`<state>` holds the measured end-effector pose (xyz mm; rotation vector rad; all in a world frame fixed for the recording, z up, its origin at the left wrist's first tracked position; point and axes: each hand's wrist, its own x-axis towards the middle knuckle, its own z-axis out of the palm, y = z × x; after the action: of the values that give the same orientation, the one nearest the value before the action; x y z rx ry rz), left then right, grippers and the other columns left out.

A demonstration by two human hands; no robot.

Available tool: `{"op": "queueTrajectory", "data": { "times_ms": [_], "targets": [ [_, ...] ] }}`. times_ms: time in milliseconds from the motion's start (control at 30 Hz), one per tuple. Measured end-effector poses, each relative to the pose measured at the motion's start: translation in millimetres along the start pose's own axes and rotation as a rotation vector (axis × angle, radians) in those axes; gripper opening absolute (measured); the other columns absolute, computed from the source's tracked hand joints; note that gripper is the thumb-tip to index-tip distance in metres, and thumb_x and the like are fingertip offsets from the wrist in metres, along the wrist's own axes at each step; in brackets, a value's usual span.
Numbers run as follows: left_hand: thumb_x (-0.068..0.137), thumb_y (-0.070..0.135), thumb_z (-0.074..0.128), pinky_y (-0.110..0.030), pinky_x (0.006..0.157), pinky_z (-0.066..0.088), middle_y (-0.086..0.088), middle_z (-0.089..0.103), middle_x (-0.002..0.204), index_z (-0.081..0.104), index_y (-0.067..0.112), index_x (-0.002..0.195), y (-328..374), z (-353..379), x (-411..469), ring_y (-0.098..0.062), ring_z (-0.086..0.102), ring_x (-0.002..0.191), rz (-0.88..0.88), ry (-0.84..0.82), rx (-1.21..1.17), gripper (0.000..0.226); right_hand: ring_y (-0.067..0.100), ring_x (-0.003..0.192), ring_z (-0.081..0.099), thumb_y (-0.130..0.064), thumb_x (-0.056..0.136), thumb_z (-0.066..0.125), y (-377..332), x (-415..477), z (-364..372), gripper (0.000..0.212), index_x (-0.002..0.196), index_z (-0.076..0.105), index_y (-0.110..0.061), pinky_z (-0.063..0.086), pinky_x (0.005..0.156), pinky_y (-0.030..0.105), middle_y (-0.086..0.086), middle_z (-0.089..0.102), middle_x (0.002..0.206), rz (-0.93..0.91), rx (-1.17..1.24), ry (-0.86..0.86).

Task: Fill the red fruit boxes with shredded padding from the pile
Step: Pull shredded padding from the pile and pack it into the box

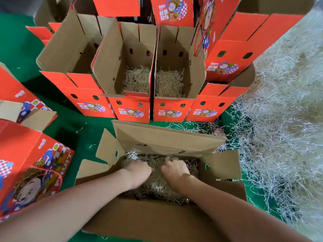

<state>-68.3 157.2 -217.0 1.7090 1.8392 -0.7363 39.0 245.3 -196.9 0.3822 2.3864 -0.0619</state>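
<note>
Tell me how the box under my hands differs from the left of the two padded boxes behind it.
The near box has the left hand and right hand in its padding; the rear box has no hand in it. The near box shows only brown card; the rear box shows a red printed front. The near box's flaps splay outward; the rear box's stand up. Both are open and hold padding.
</note>
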Motion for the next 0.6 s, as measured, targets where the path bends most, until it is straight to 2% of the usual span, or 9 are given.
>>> {"op": "queueTrajectory", "data": {
  "times_ms": [33, 100, 167, 200, 267, 333, 433, 533, 600],
  "targets": [
    [0.087, -0.009, 0.041, -0.046, 0.095, 0.044, -0.022, 0.055, 0.123, 0.055, -0.001, 0.12, -2.2, 3.8, 1.0, -0.037, 0.052, 0.113, -0.026, -0.097, 0.026, 0.037, 0.027, 0.105, 0.059, -0.005, 0.087, 0.055, 0.2, -1.8, 1.8, 0.031, 0.118, 0.058, -0.006, 0.05, 0.08, 0.037, 0.016, 0.055, 0.121, 0.002, -0.023, -0.052],
    [0.091, -0.001, 0.041, -0.06, 0.111, 0.016, -0.023, 0.026, 0.149, 0.041, 0.001, 0.136, -7.7, 18.6, 1.4, -0.039, 0.018, 0.139, -0.069, -0.349, 0.119, 0.045, 0.03, 0.11, 0.055, -0.008, 0.091, 0.05, 3.2, -3.7, 12.8, 0.032, 0.122, 0.055, -0.005, 0.049, 0.087, 0.042, 0.015, 0.055, 0.125, -0.082, -0.064, -0.229],
    [0.091, 0.0, 0.038, -0.064, 0.109, -0.007, -0.016, 0.005, 0.156, 0.037, 0.004, 0.139, -15.4, 28.2, 1.1, -0.033, -0.011, 0.143, -0.016, -0.481, 0.138, 0.048, 0.036, 0.124, 0.043, -0.016, 0.095, 0.043, 6.4, -5.1, 24.1, 0.042, 0.137, 0.041, -0.015, 0.041, 0.097, 0.047, 0.017, 0.033, 0.145, -0.193, 0.002, -0.343],
    [0.091, -0.001, 0.038, -0.063, 0.109, -0.008, -0.015, 0.005, 0.156, 0.037, 0.004, 0.139, -17.6, 29.1, 0.5, -0.033, -0.011, 0.143, -0.002, -0.491, 0.122, 0.049, 0.038, 0.128, 0.038, -0.019, 0.097, 0.04, 6.7, -5.8, 27.2, 0.043, 0.14, 0.036, -0.02, 0.039, 0.099, 0.048, 0.017, 0.022, 0.149, -0.206, 0.056, -0.349],
    [0.088, -0.004, 0.04, -0.062, 0.111, -0.002, -0.019, 0.03, 0.147, 0.048, 0.001, 0.129, -16.7, 23.2, 0.9, -0.037, 0.016, 0.14, 0.029, -0.402, 0.088, 0.043, 0.038, 0.124, 0.043, -0.018, 0.097, 0.041, 6.2, -5.0, 28.6, 0.041, 0.138, 0.039, -0.019, 0.042, 0.094, 0.047, 0.018, 0.03, 0.145, -0.201, 0.095, -0.289],
    [0.085, -0.004, 0.042, -0.055, 0.112, 0.012, -0.017, 0.055, 0.121, 0.062, 0.002, 0.108, -12.2, 12.1, 2.9, -0.035, 0.041, 0.123, 0.058, -0.139, 0.071, 0.031, 0.034, 0.112, 0.053, -0.012, 0.093, 0.046, 4.3, -2.9, 25.9, 0.033, 0.126, 0.053, -0.012, 0.046, 0.08, 0.041, 0.016, 0.051, 0.128, -0.171, 0.063, -0.209],
    [0.084, -0.001, 0.045, -0.042, 0.103, 0.028, -0.011, 0.058, 0.112, 0.066, 0.006, 0.104, -7.9, 4.9, 7.5, -0.029, 0.046, 0.113, 0.133, 0.227, 0.002, 0.03, 0.03, 0.104, 0.058, -0.009, 0.088, 0.054, 2.4, -3.4, 16.3, 0.025, 0.113, 0.061, -0.008, 0.048, 0.075, 0.037, 0.012, 0.059, 0.116, -0.088, 0.033, -0.057],
    [0.088, -0.008, 0.039, -0.04, 0.104, 0.038, -0.017, 0.05, 0.124, 0.057, 0.0, 0.116, -2.6, 17.8, 8.8, -0.029, 0.049, 0.115, 0.136, -0.021, -0.102, 0.035, 0.034, 0.118, 0.046, -0.017, 0.09, 0.054, 0.7, -4.5, 17.9, 0.032, 0.121, 0.057, -0.009, 0.041, 0.093, 0.048, 0.018, 0.048, 0.129, -0.128, -0.044, -0.078],
    [0.092, -0.007, 0.036, -0.044, 0.116, 0.019, -0.015, 0.023, 0.151, 0.044, 0.0, 0.134, -1.1, 25.5, 6.3, -0.035, 0.019, 0.14, 0.074, -0.321, -0.1, 0.043, 0.043, 0.133, 0.023, -0.025, 0.091, 0.05, 3.1, -4.4, 22.8, 0.043, 0.132, 0.048, -0.012, 0.02, 0.106, 0.062, 0.022, 0.029, 0.144, -0.118, -0.172, -0.181]
  ]
}}
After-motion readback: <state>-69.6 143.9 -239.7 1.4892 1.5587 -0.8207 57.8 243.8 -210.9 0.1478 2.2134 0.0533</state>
